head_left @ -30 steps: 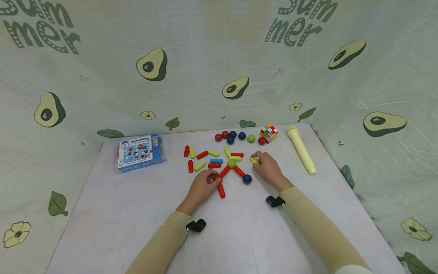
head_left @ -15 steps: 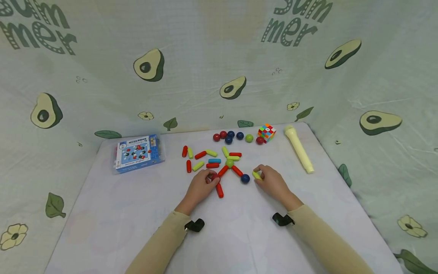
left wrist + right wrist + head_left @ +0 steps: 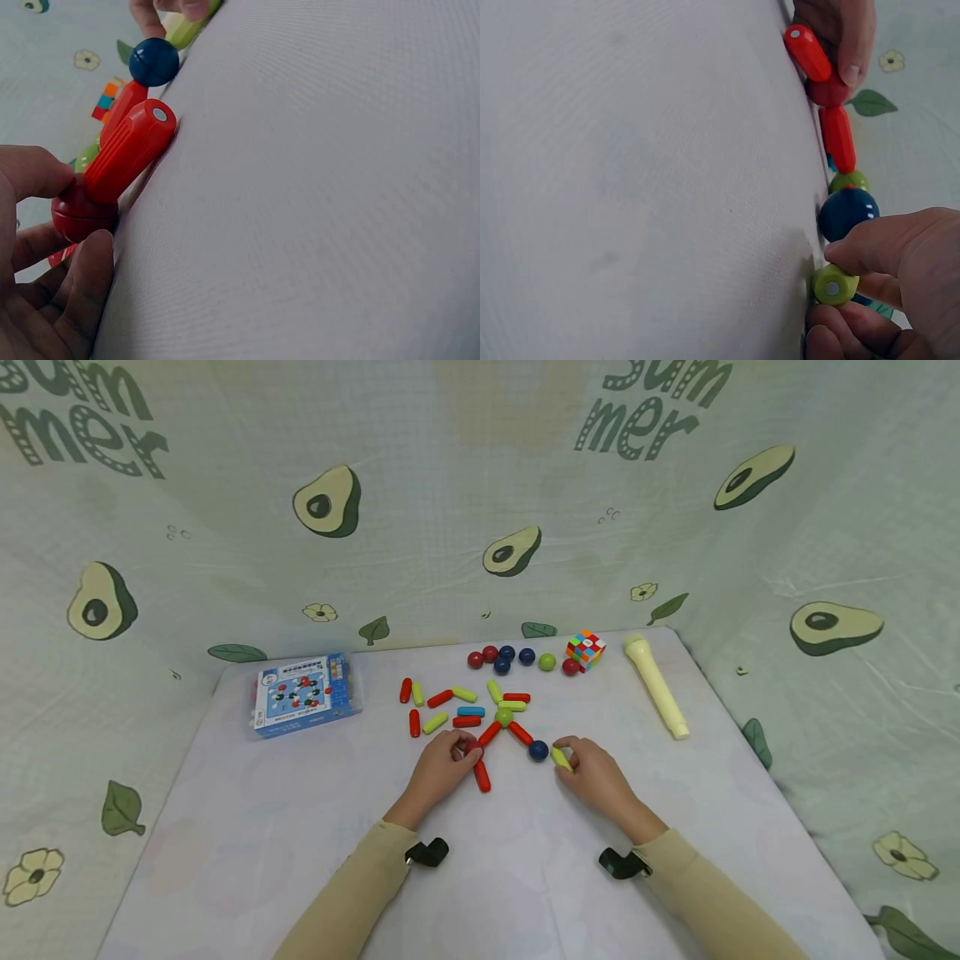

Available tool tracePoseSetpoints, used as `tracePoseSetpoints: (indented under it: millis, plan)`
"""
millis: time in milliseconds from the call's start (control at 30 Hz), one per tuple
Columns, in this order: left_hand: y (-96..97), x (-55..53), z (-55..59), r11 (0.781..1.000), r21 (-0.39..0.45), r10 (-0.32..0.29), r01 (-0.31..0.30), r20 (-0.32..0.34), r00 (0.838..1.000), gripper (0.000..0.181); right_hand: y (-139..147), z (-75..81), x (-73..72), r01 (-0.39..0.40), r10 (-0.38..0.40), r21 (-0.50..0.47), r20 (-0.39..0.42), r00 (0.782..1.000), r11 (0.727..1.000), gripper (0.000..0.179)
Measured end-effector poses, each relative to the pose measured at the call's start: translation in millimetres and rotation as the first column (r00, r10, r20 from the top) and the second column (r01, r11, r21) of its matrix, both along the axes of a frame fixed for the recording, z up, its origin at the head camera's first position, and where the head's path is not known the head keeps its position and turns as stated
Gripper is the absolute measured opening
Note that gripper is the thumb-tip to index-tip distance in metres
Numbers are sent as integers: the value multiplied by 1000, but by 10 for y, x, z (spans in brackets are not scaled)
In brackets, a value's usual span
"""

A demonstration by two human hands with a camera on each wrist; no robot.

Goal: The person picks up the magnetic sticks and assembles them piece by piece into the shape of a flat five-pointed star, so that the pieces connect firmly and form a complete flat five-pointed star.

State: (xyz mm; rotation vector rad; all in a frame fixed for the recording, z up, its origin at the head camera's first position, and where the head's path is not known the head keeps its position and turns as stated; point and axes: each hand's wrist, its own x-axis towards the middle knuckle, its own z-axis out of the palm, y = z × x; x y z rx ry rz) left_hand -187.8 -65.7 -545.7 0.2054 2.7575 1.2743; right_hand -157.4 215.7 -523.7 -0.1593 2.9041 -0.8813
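Left hand (image 3: 437, 772): pinches dark-red plastic ball (image 3: 84, 223), seemingly steadying it.
Right hand (image 3: 600, 781): pinches lime-green plastic rod (image 3: 835, 285), end exposed.

The pinched ball (image 3: 84, 216) was dark red, the pinched rod (image 3: 836, 286) lime green. The pale backdrop (image 3: 420, 527) was avocado-patterned.

Colourful puzzle cube (image 3: 586, 650), pale yellow stick (image 3: 656, 687) right of it; blue box (image 3: 303, 696) well left (avocado-print cloth (image 3: 420, 510) behind).
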Motion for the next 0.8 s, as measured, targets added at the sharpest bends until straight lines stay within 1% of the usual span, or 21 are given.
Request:
tracePoseSetpoints:
  millis: [67, 267, 500, 633, 800]
  plan:
    - [-3, 2, 9, 1000, 1, -1, 1, 3, 1000, 25, -11, -1, 19, 8, -8, -29, -2, 1000, 1000, 39]
    - [0, 12, 28, 1000, 4, -2, 2, 9, 1000, 24, -65, -9, 105, 37, -32, -140, 37, 999, 990, 38]
    - [3, 21, 41, 1000, 2, 7, -7, 8, 1000, 25, -182, -21, 200, 48, -37, -220, 51, 998, 974, 40]
    - [7, 26, 45, 1000, 5, 8, -8, 7, 1000, 24, -238, -54, 222, 52, -45, -247, 33, 998, 968, 38]
    - [10, 23, 39, 1000, 3, 7, -7, 3, 1000, 24, -284, -88, 220, 58, -60, -246, 1, 998, 967, 34]
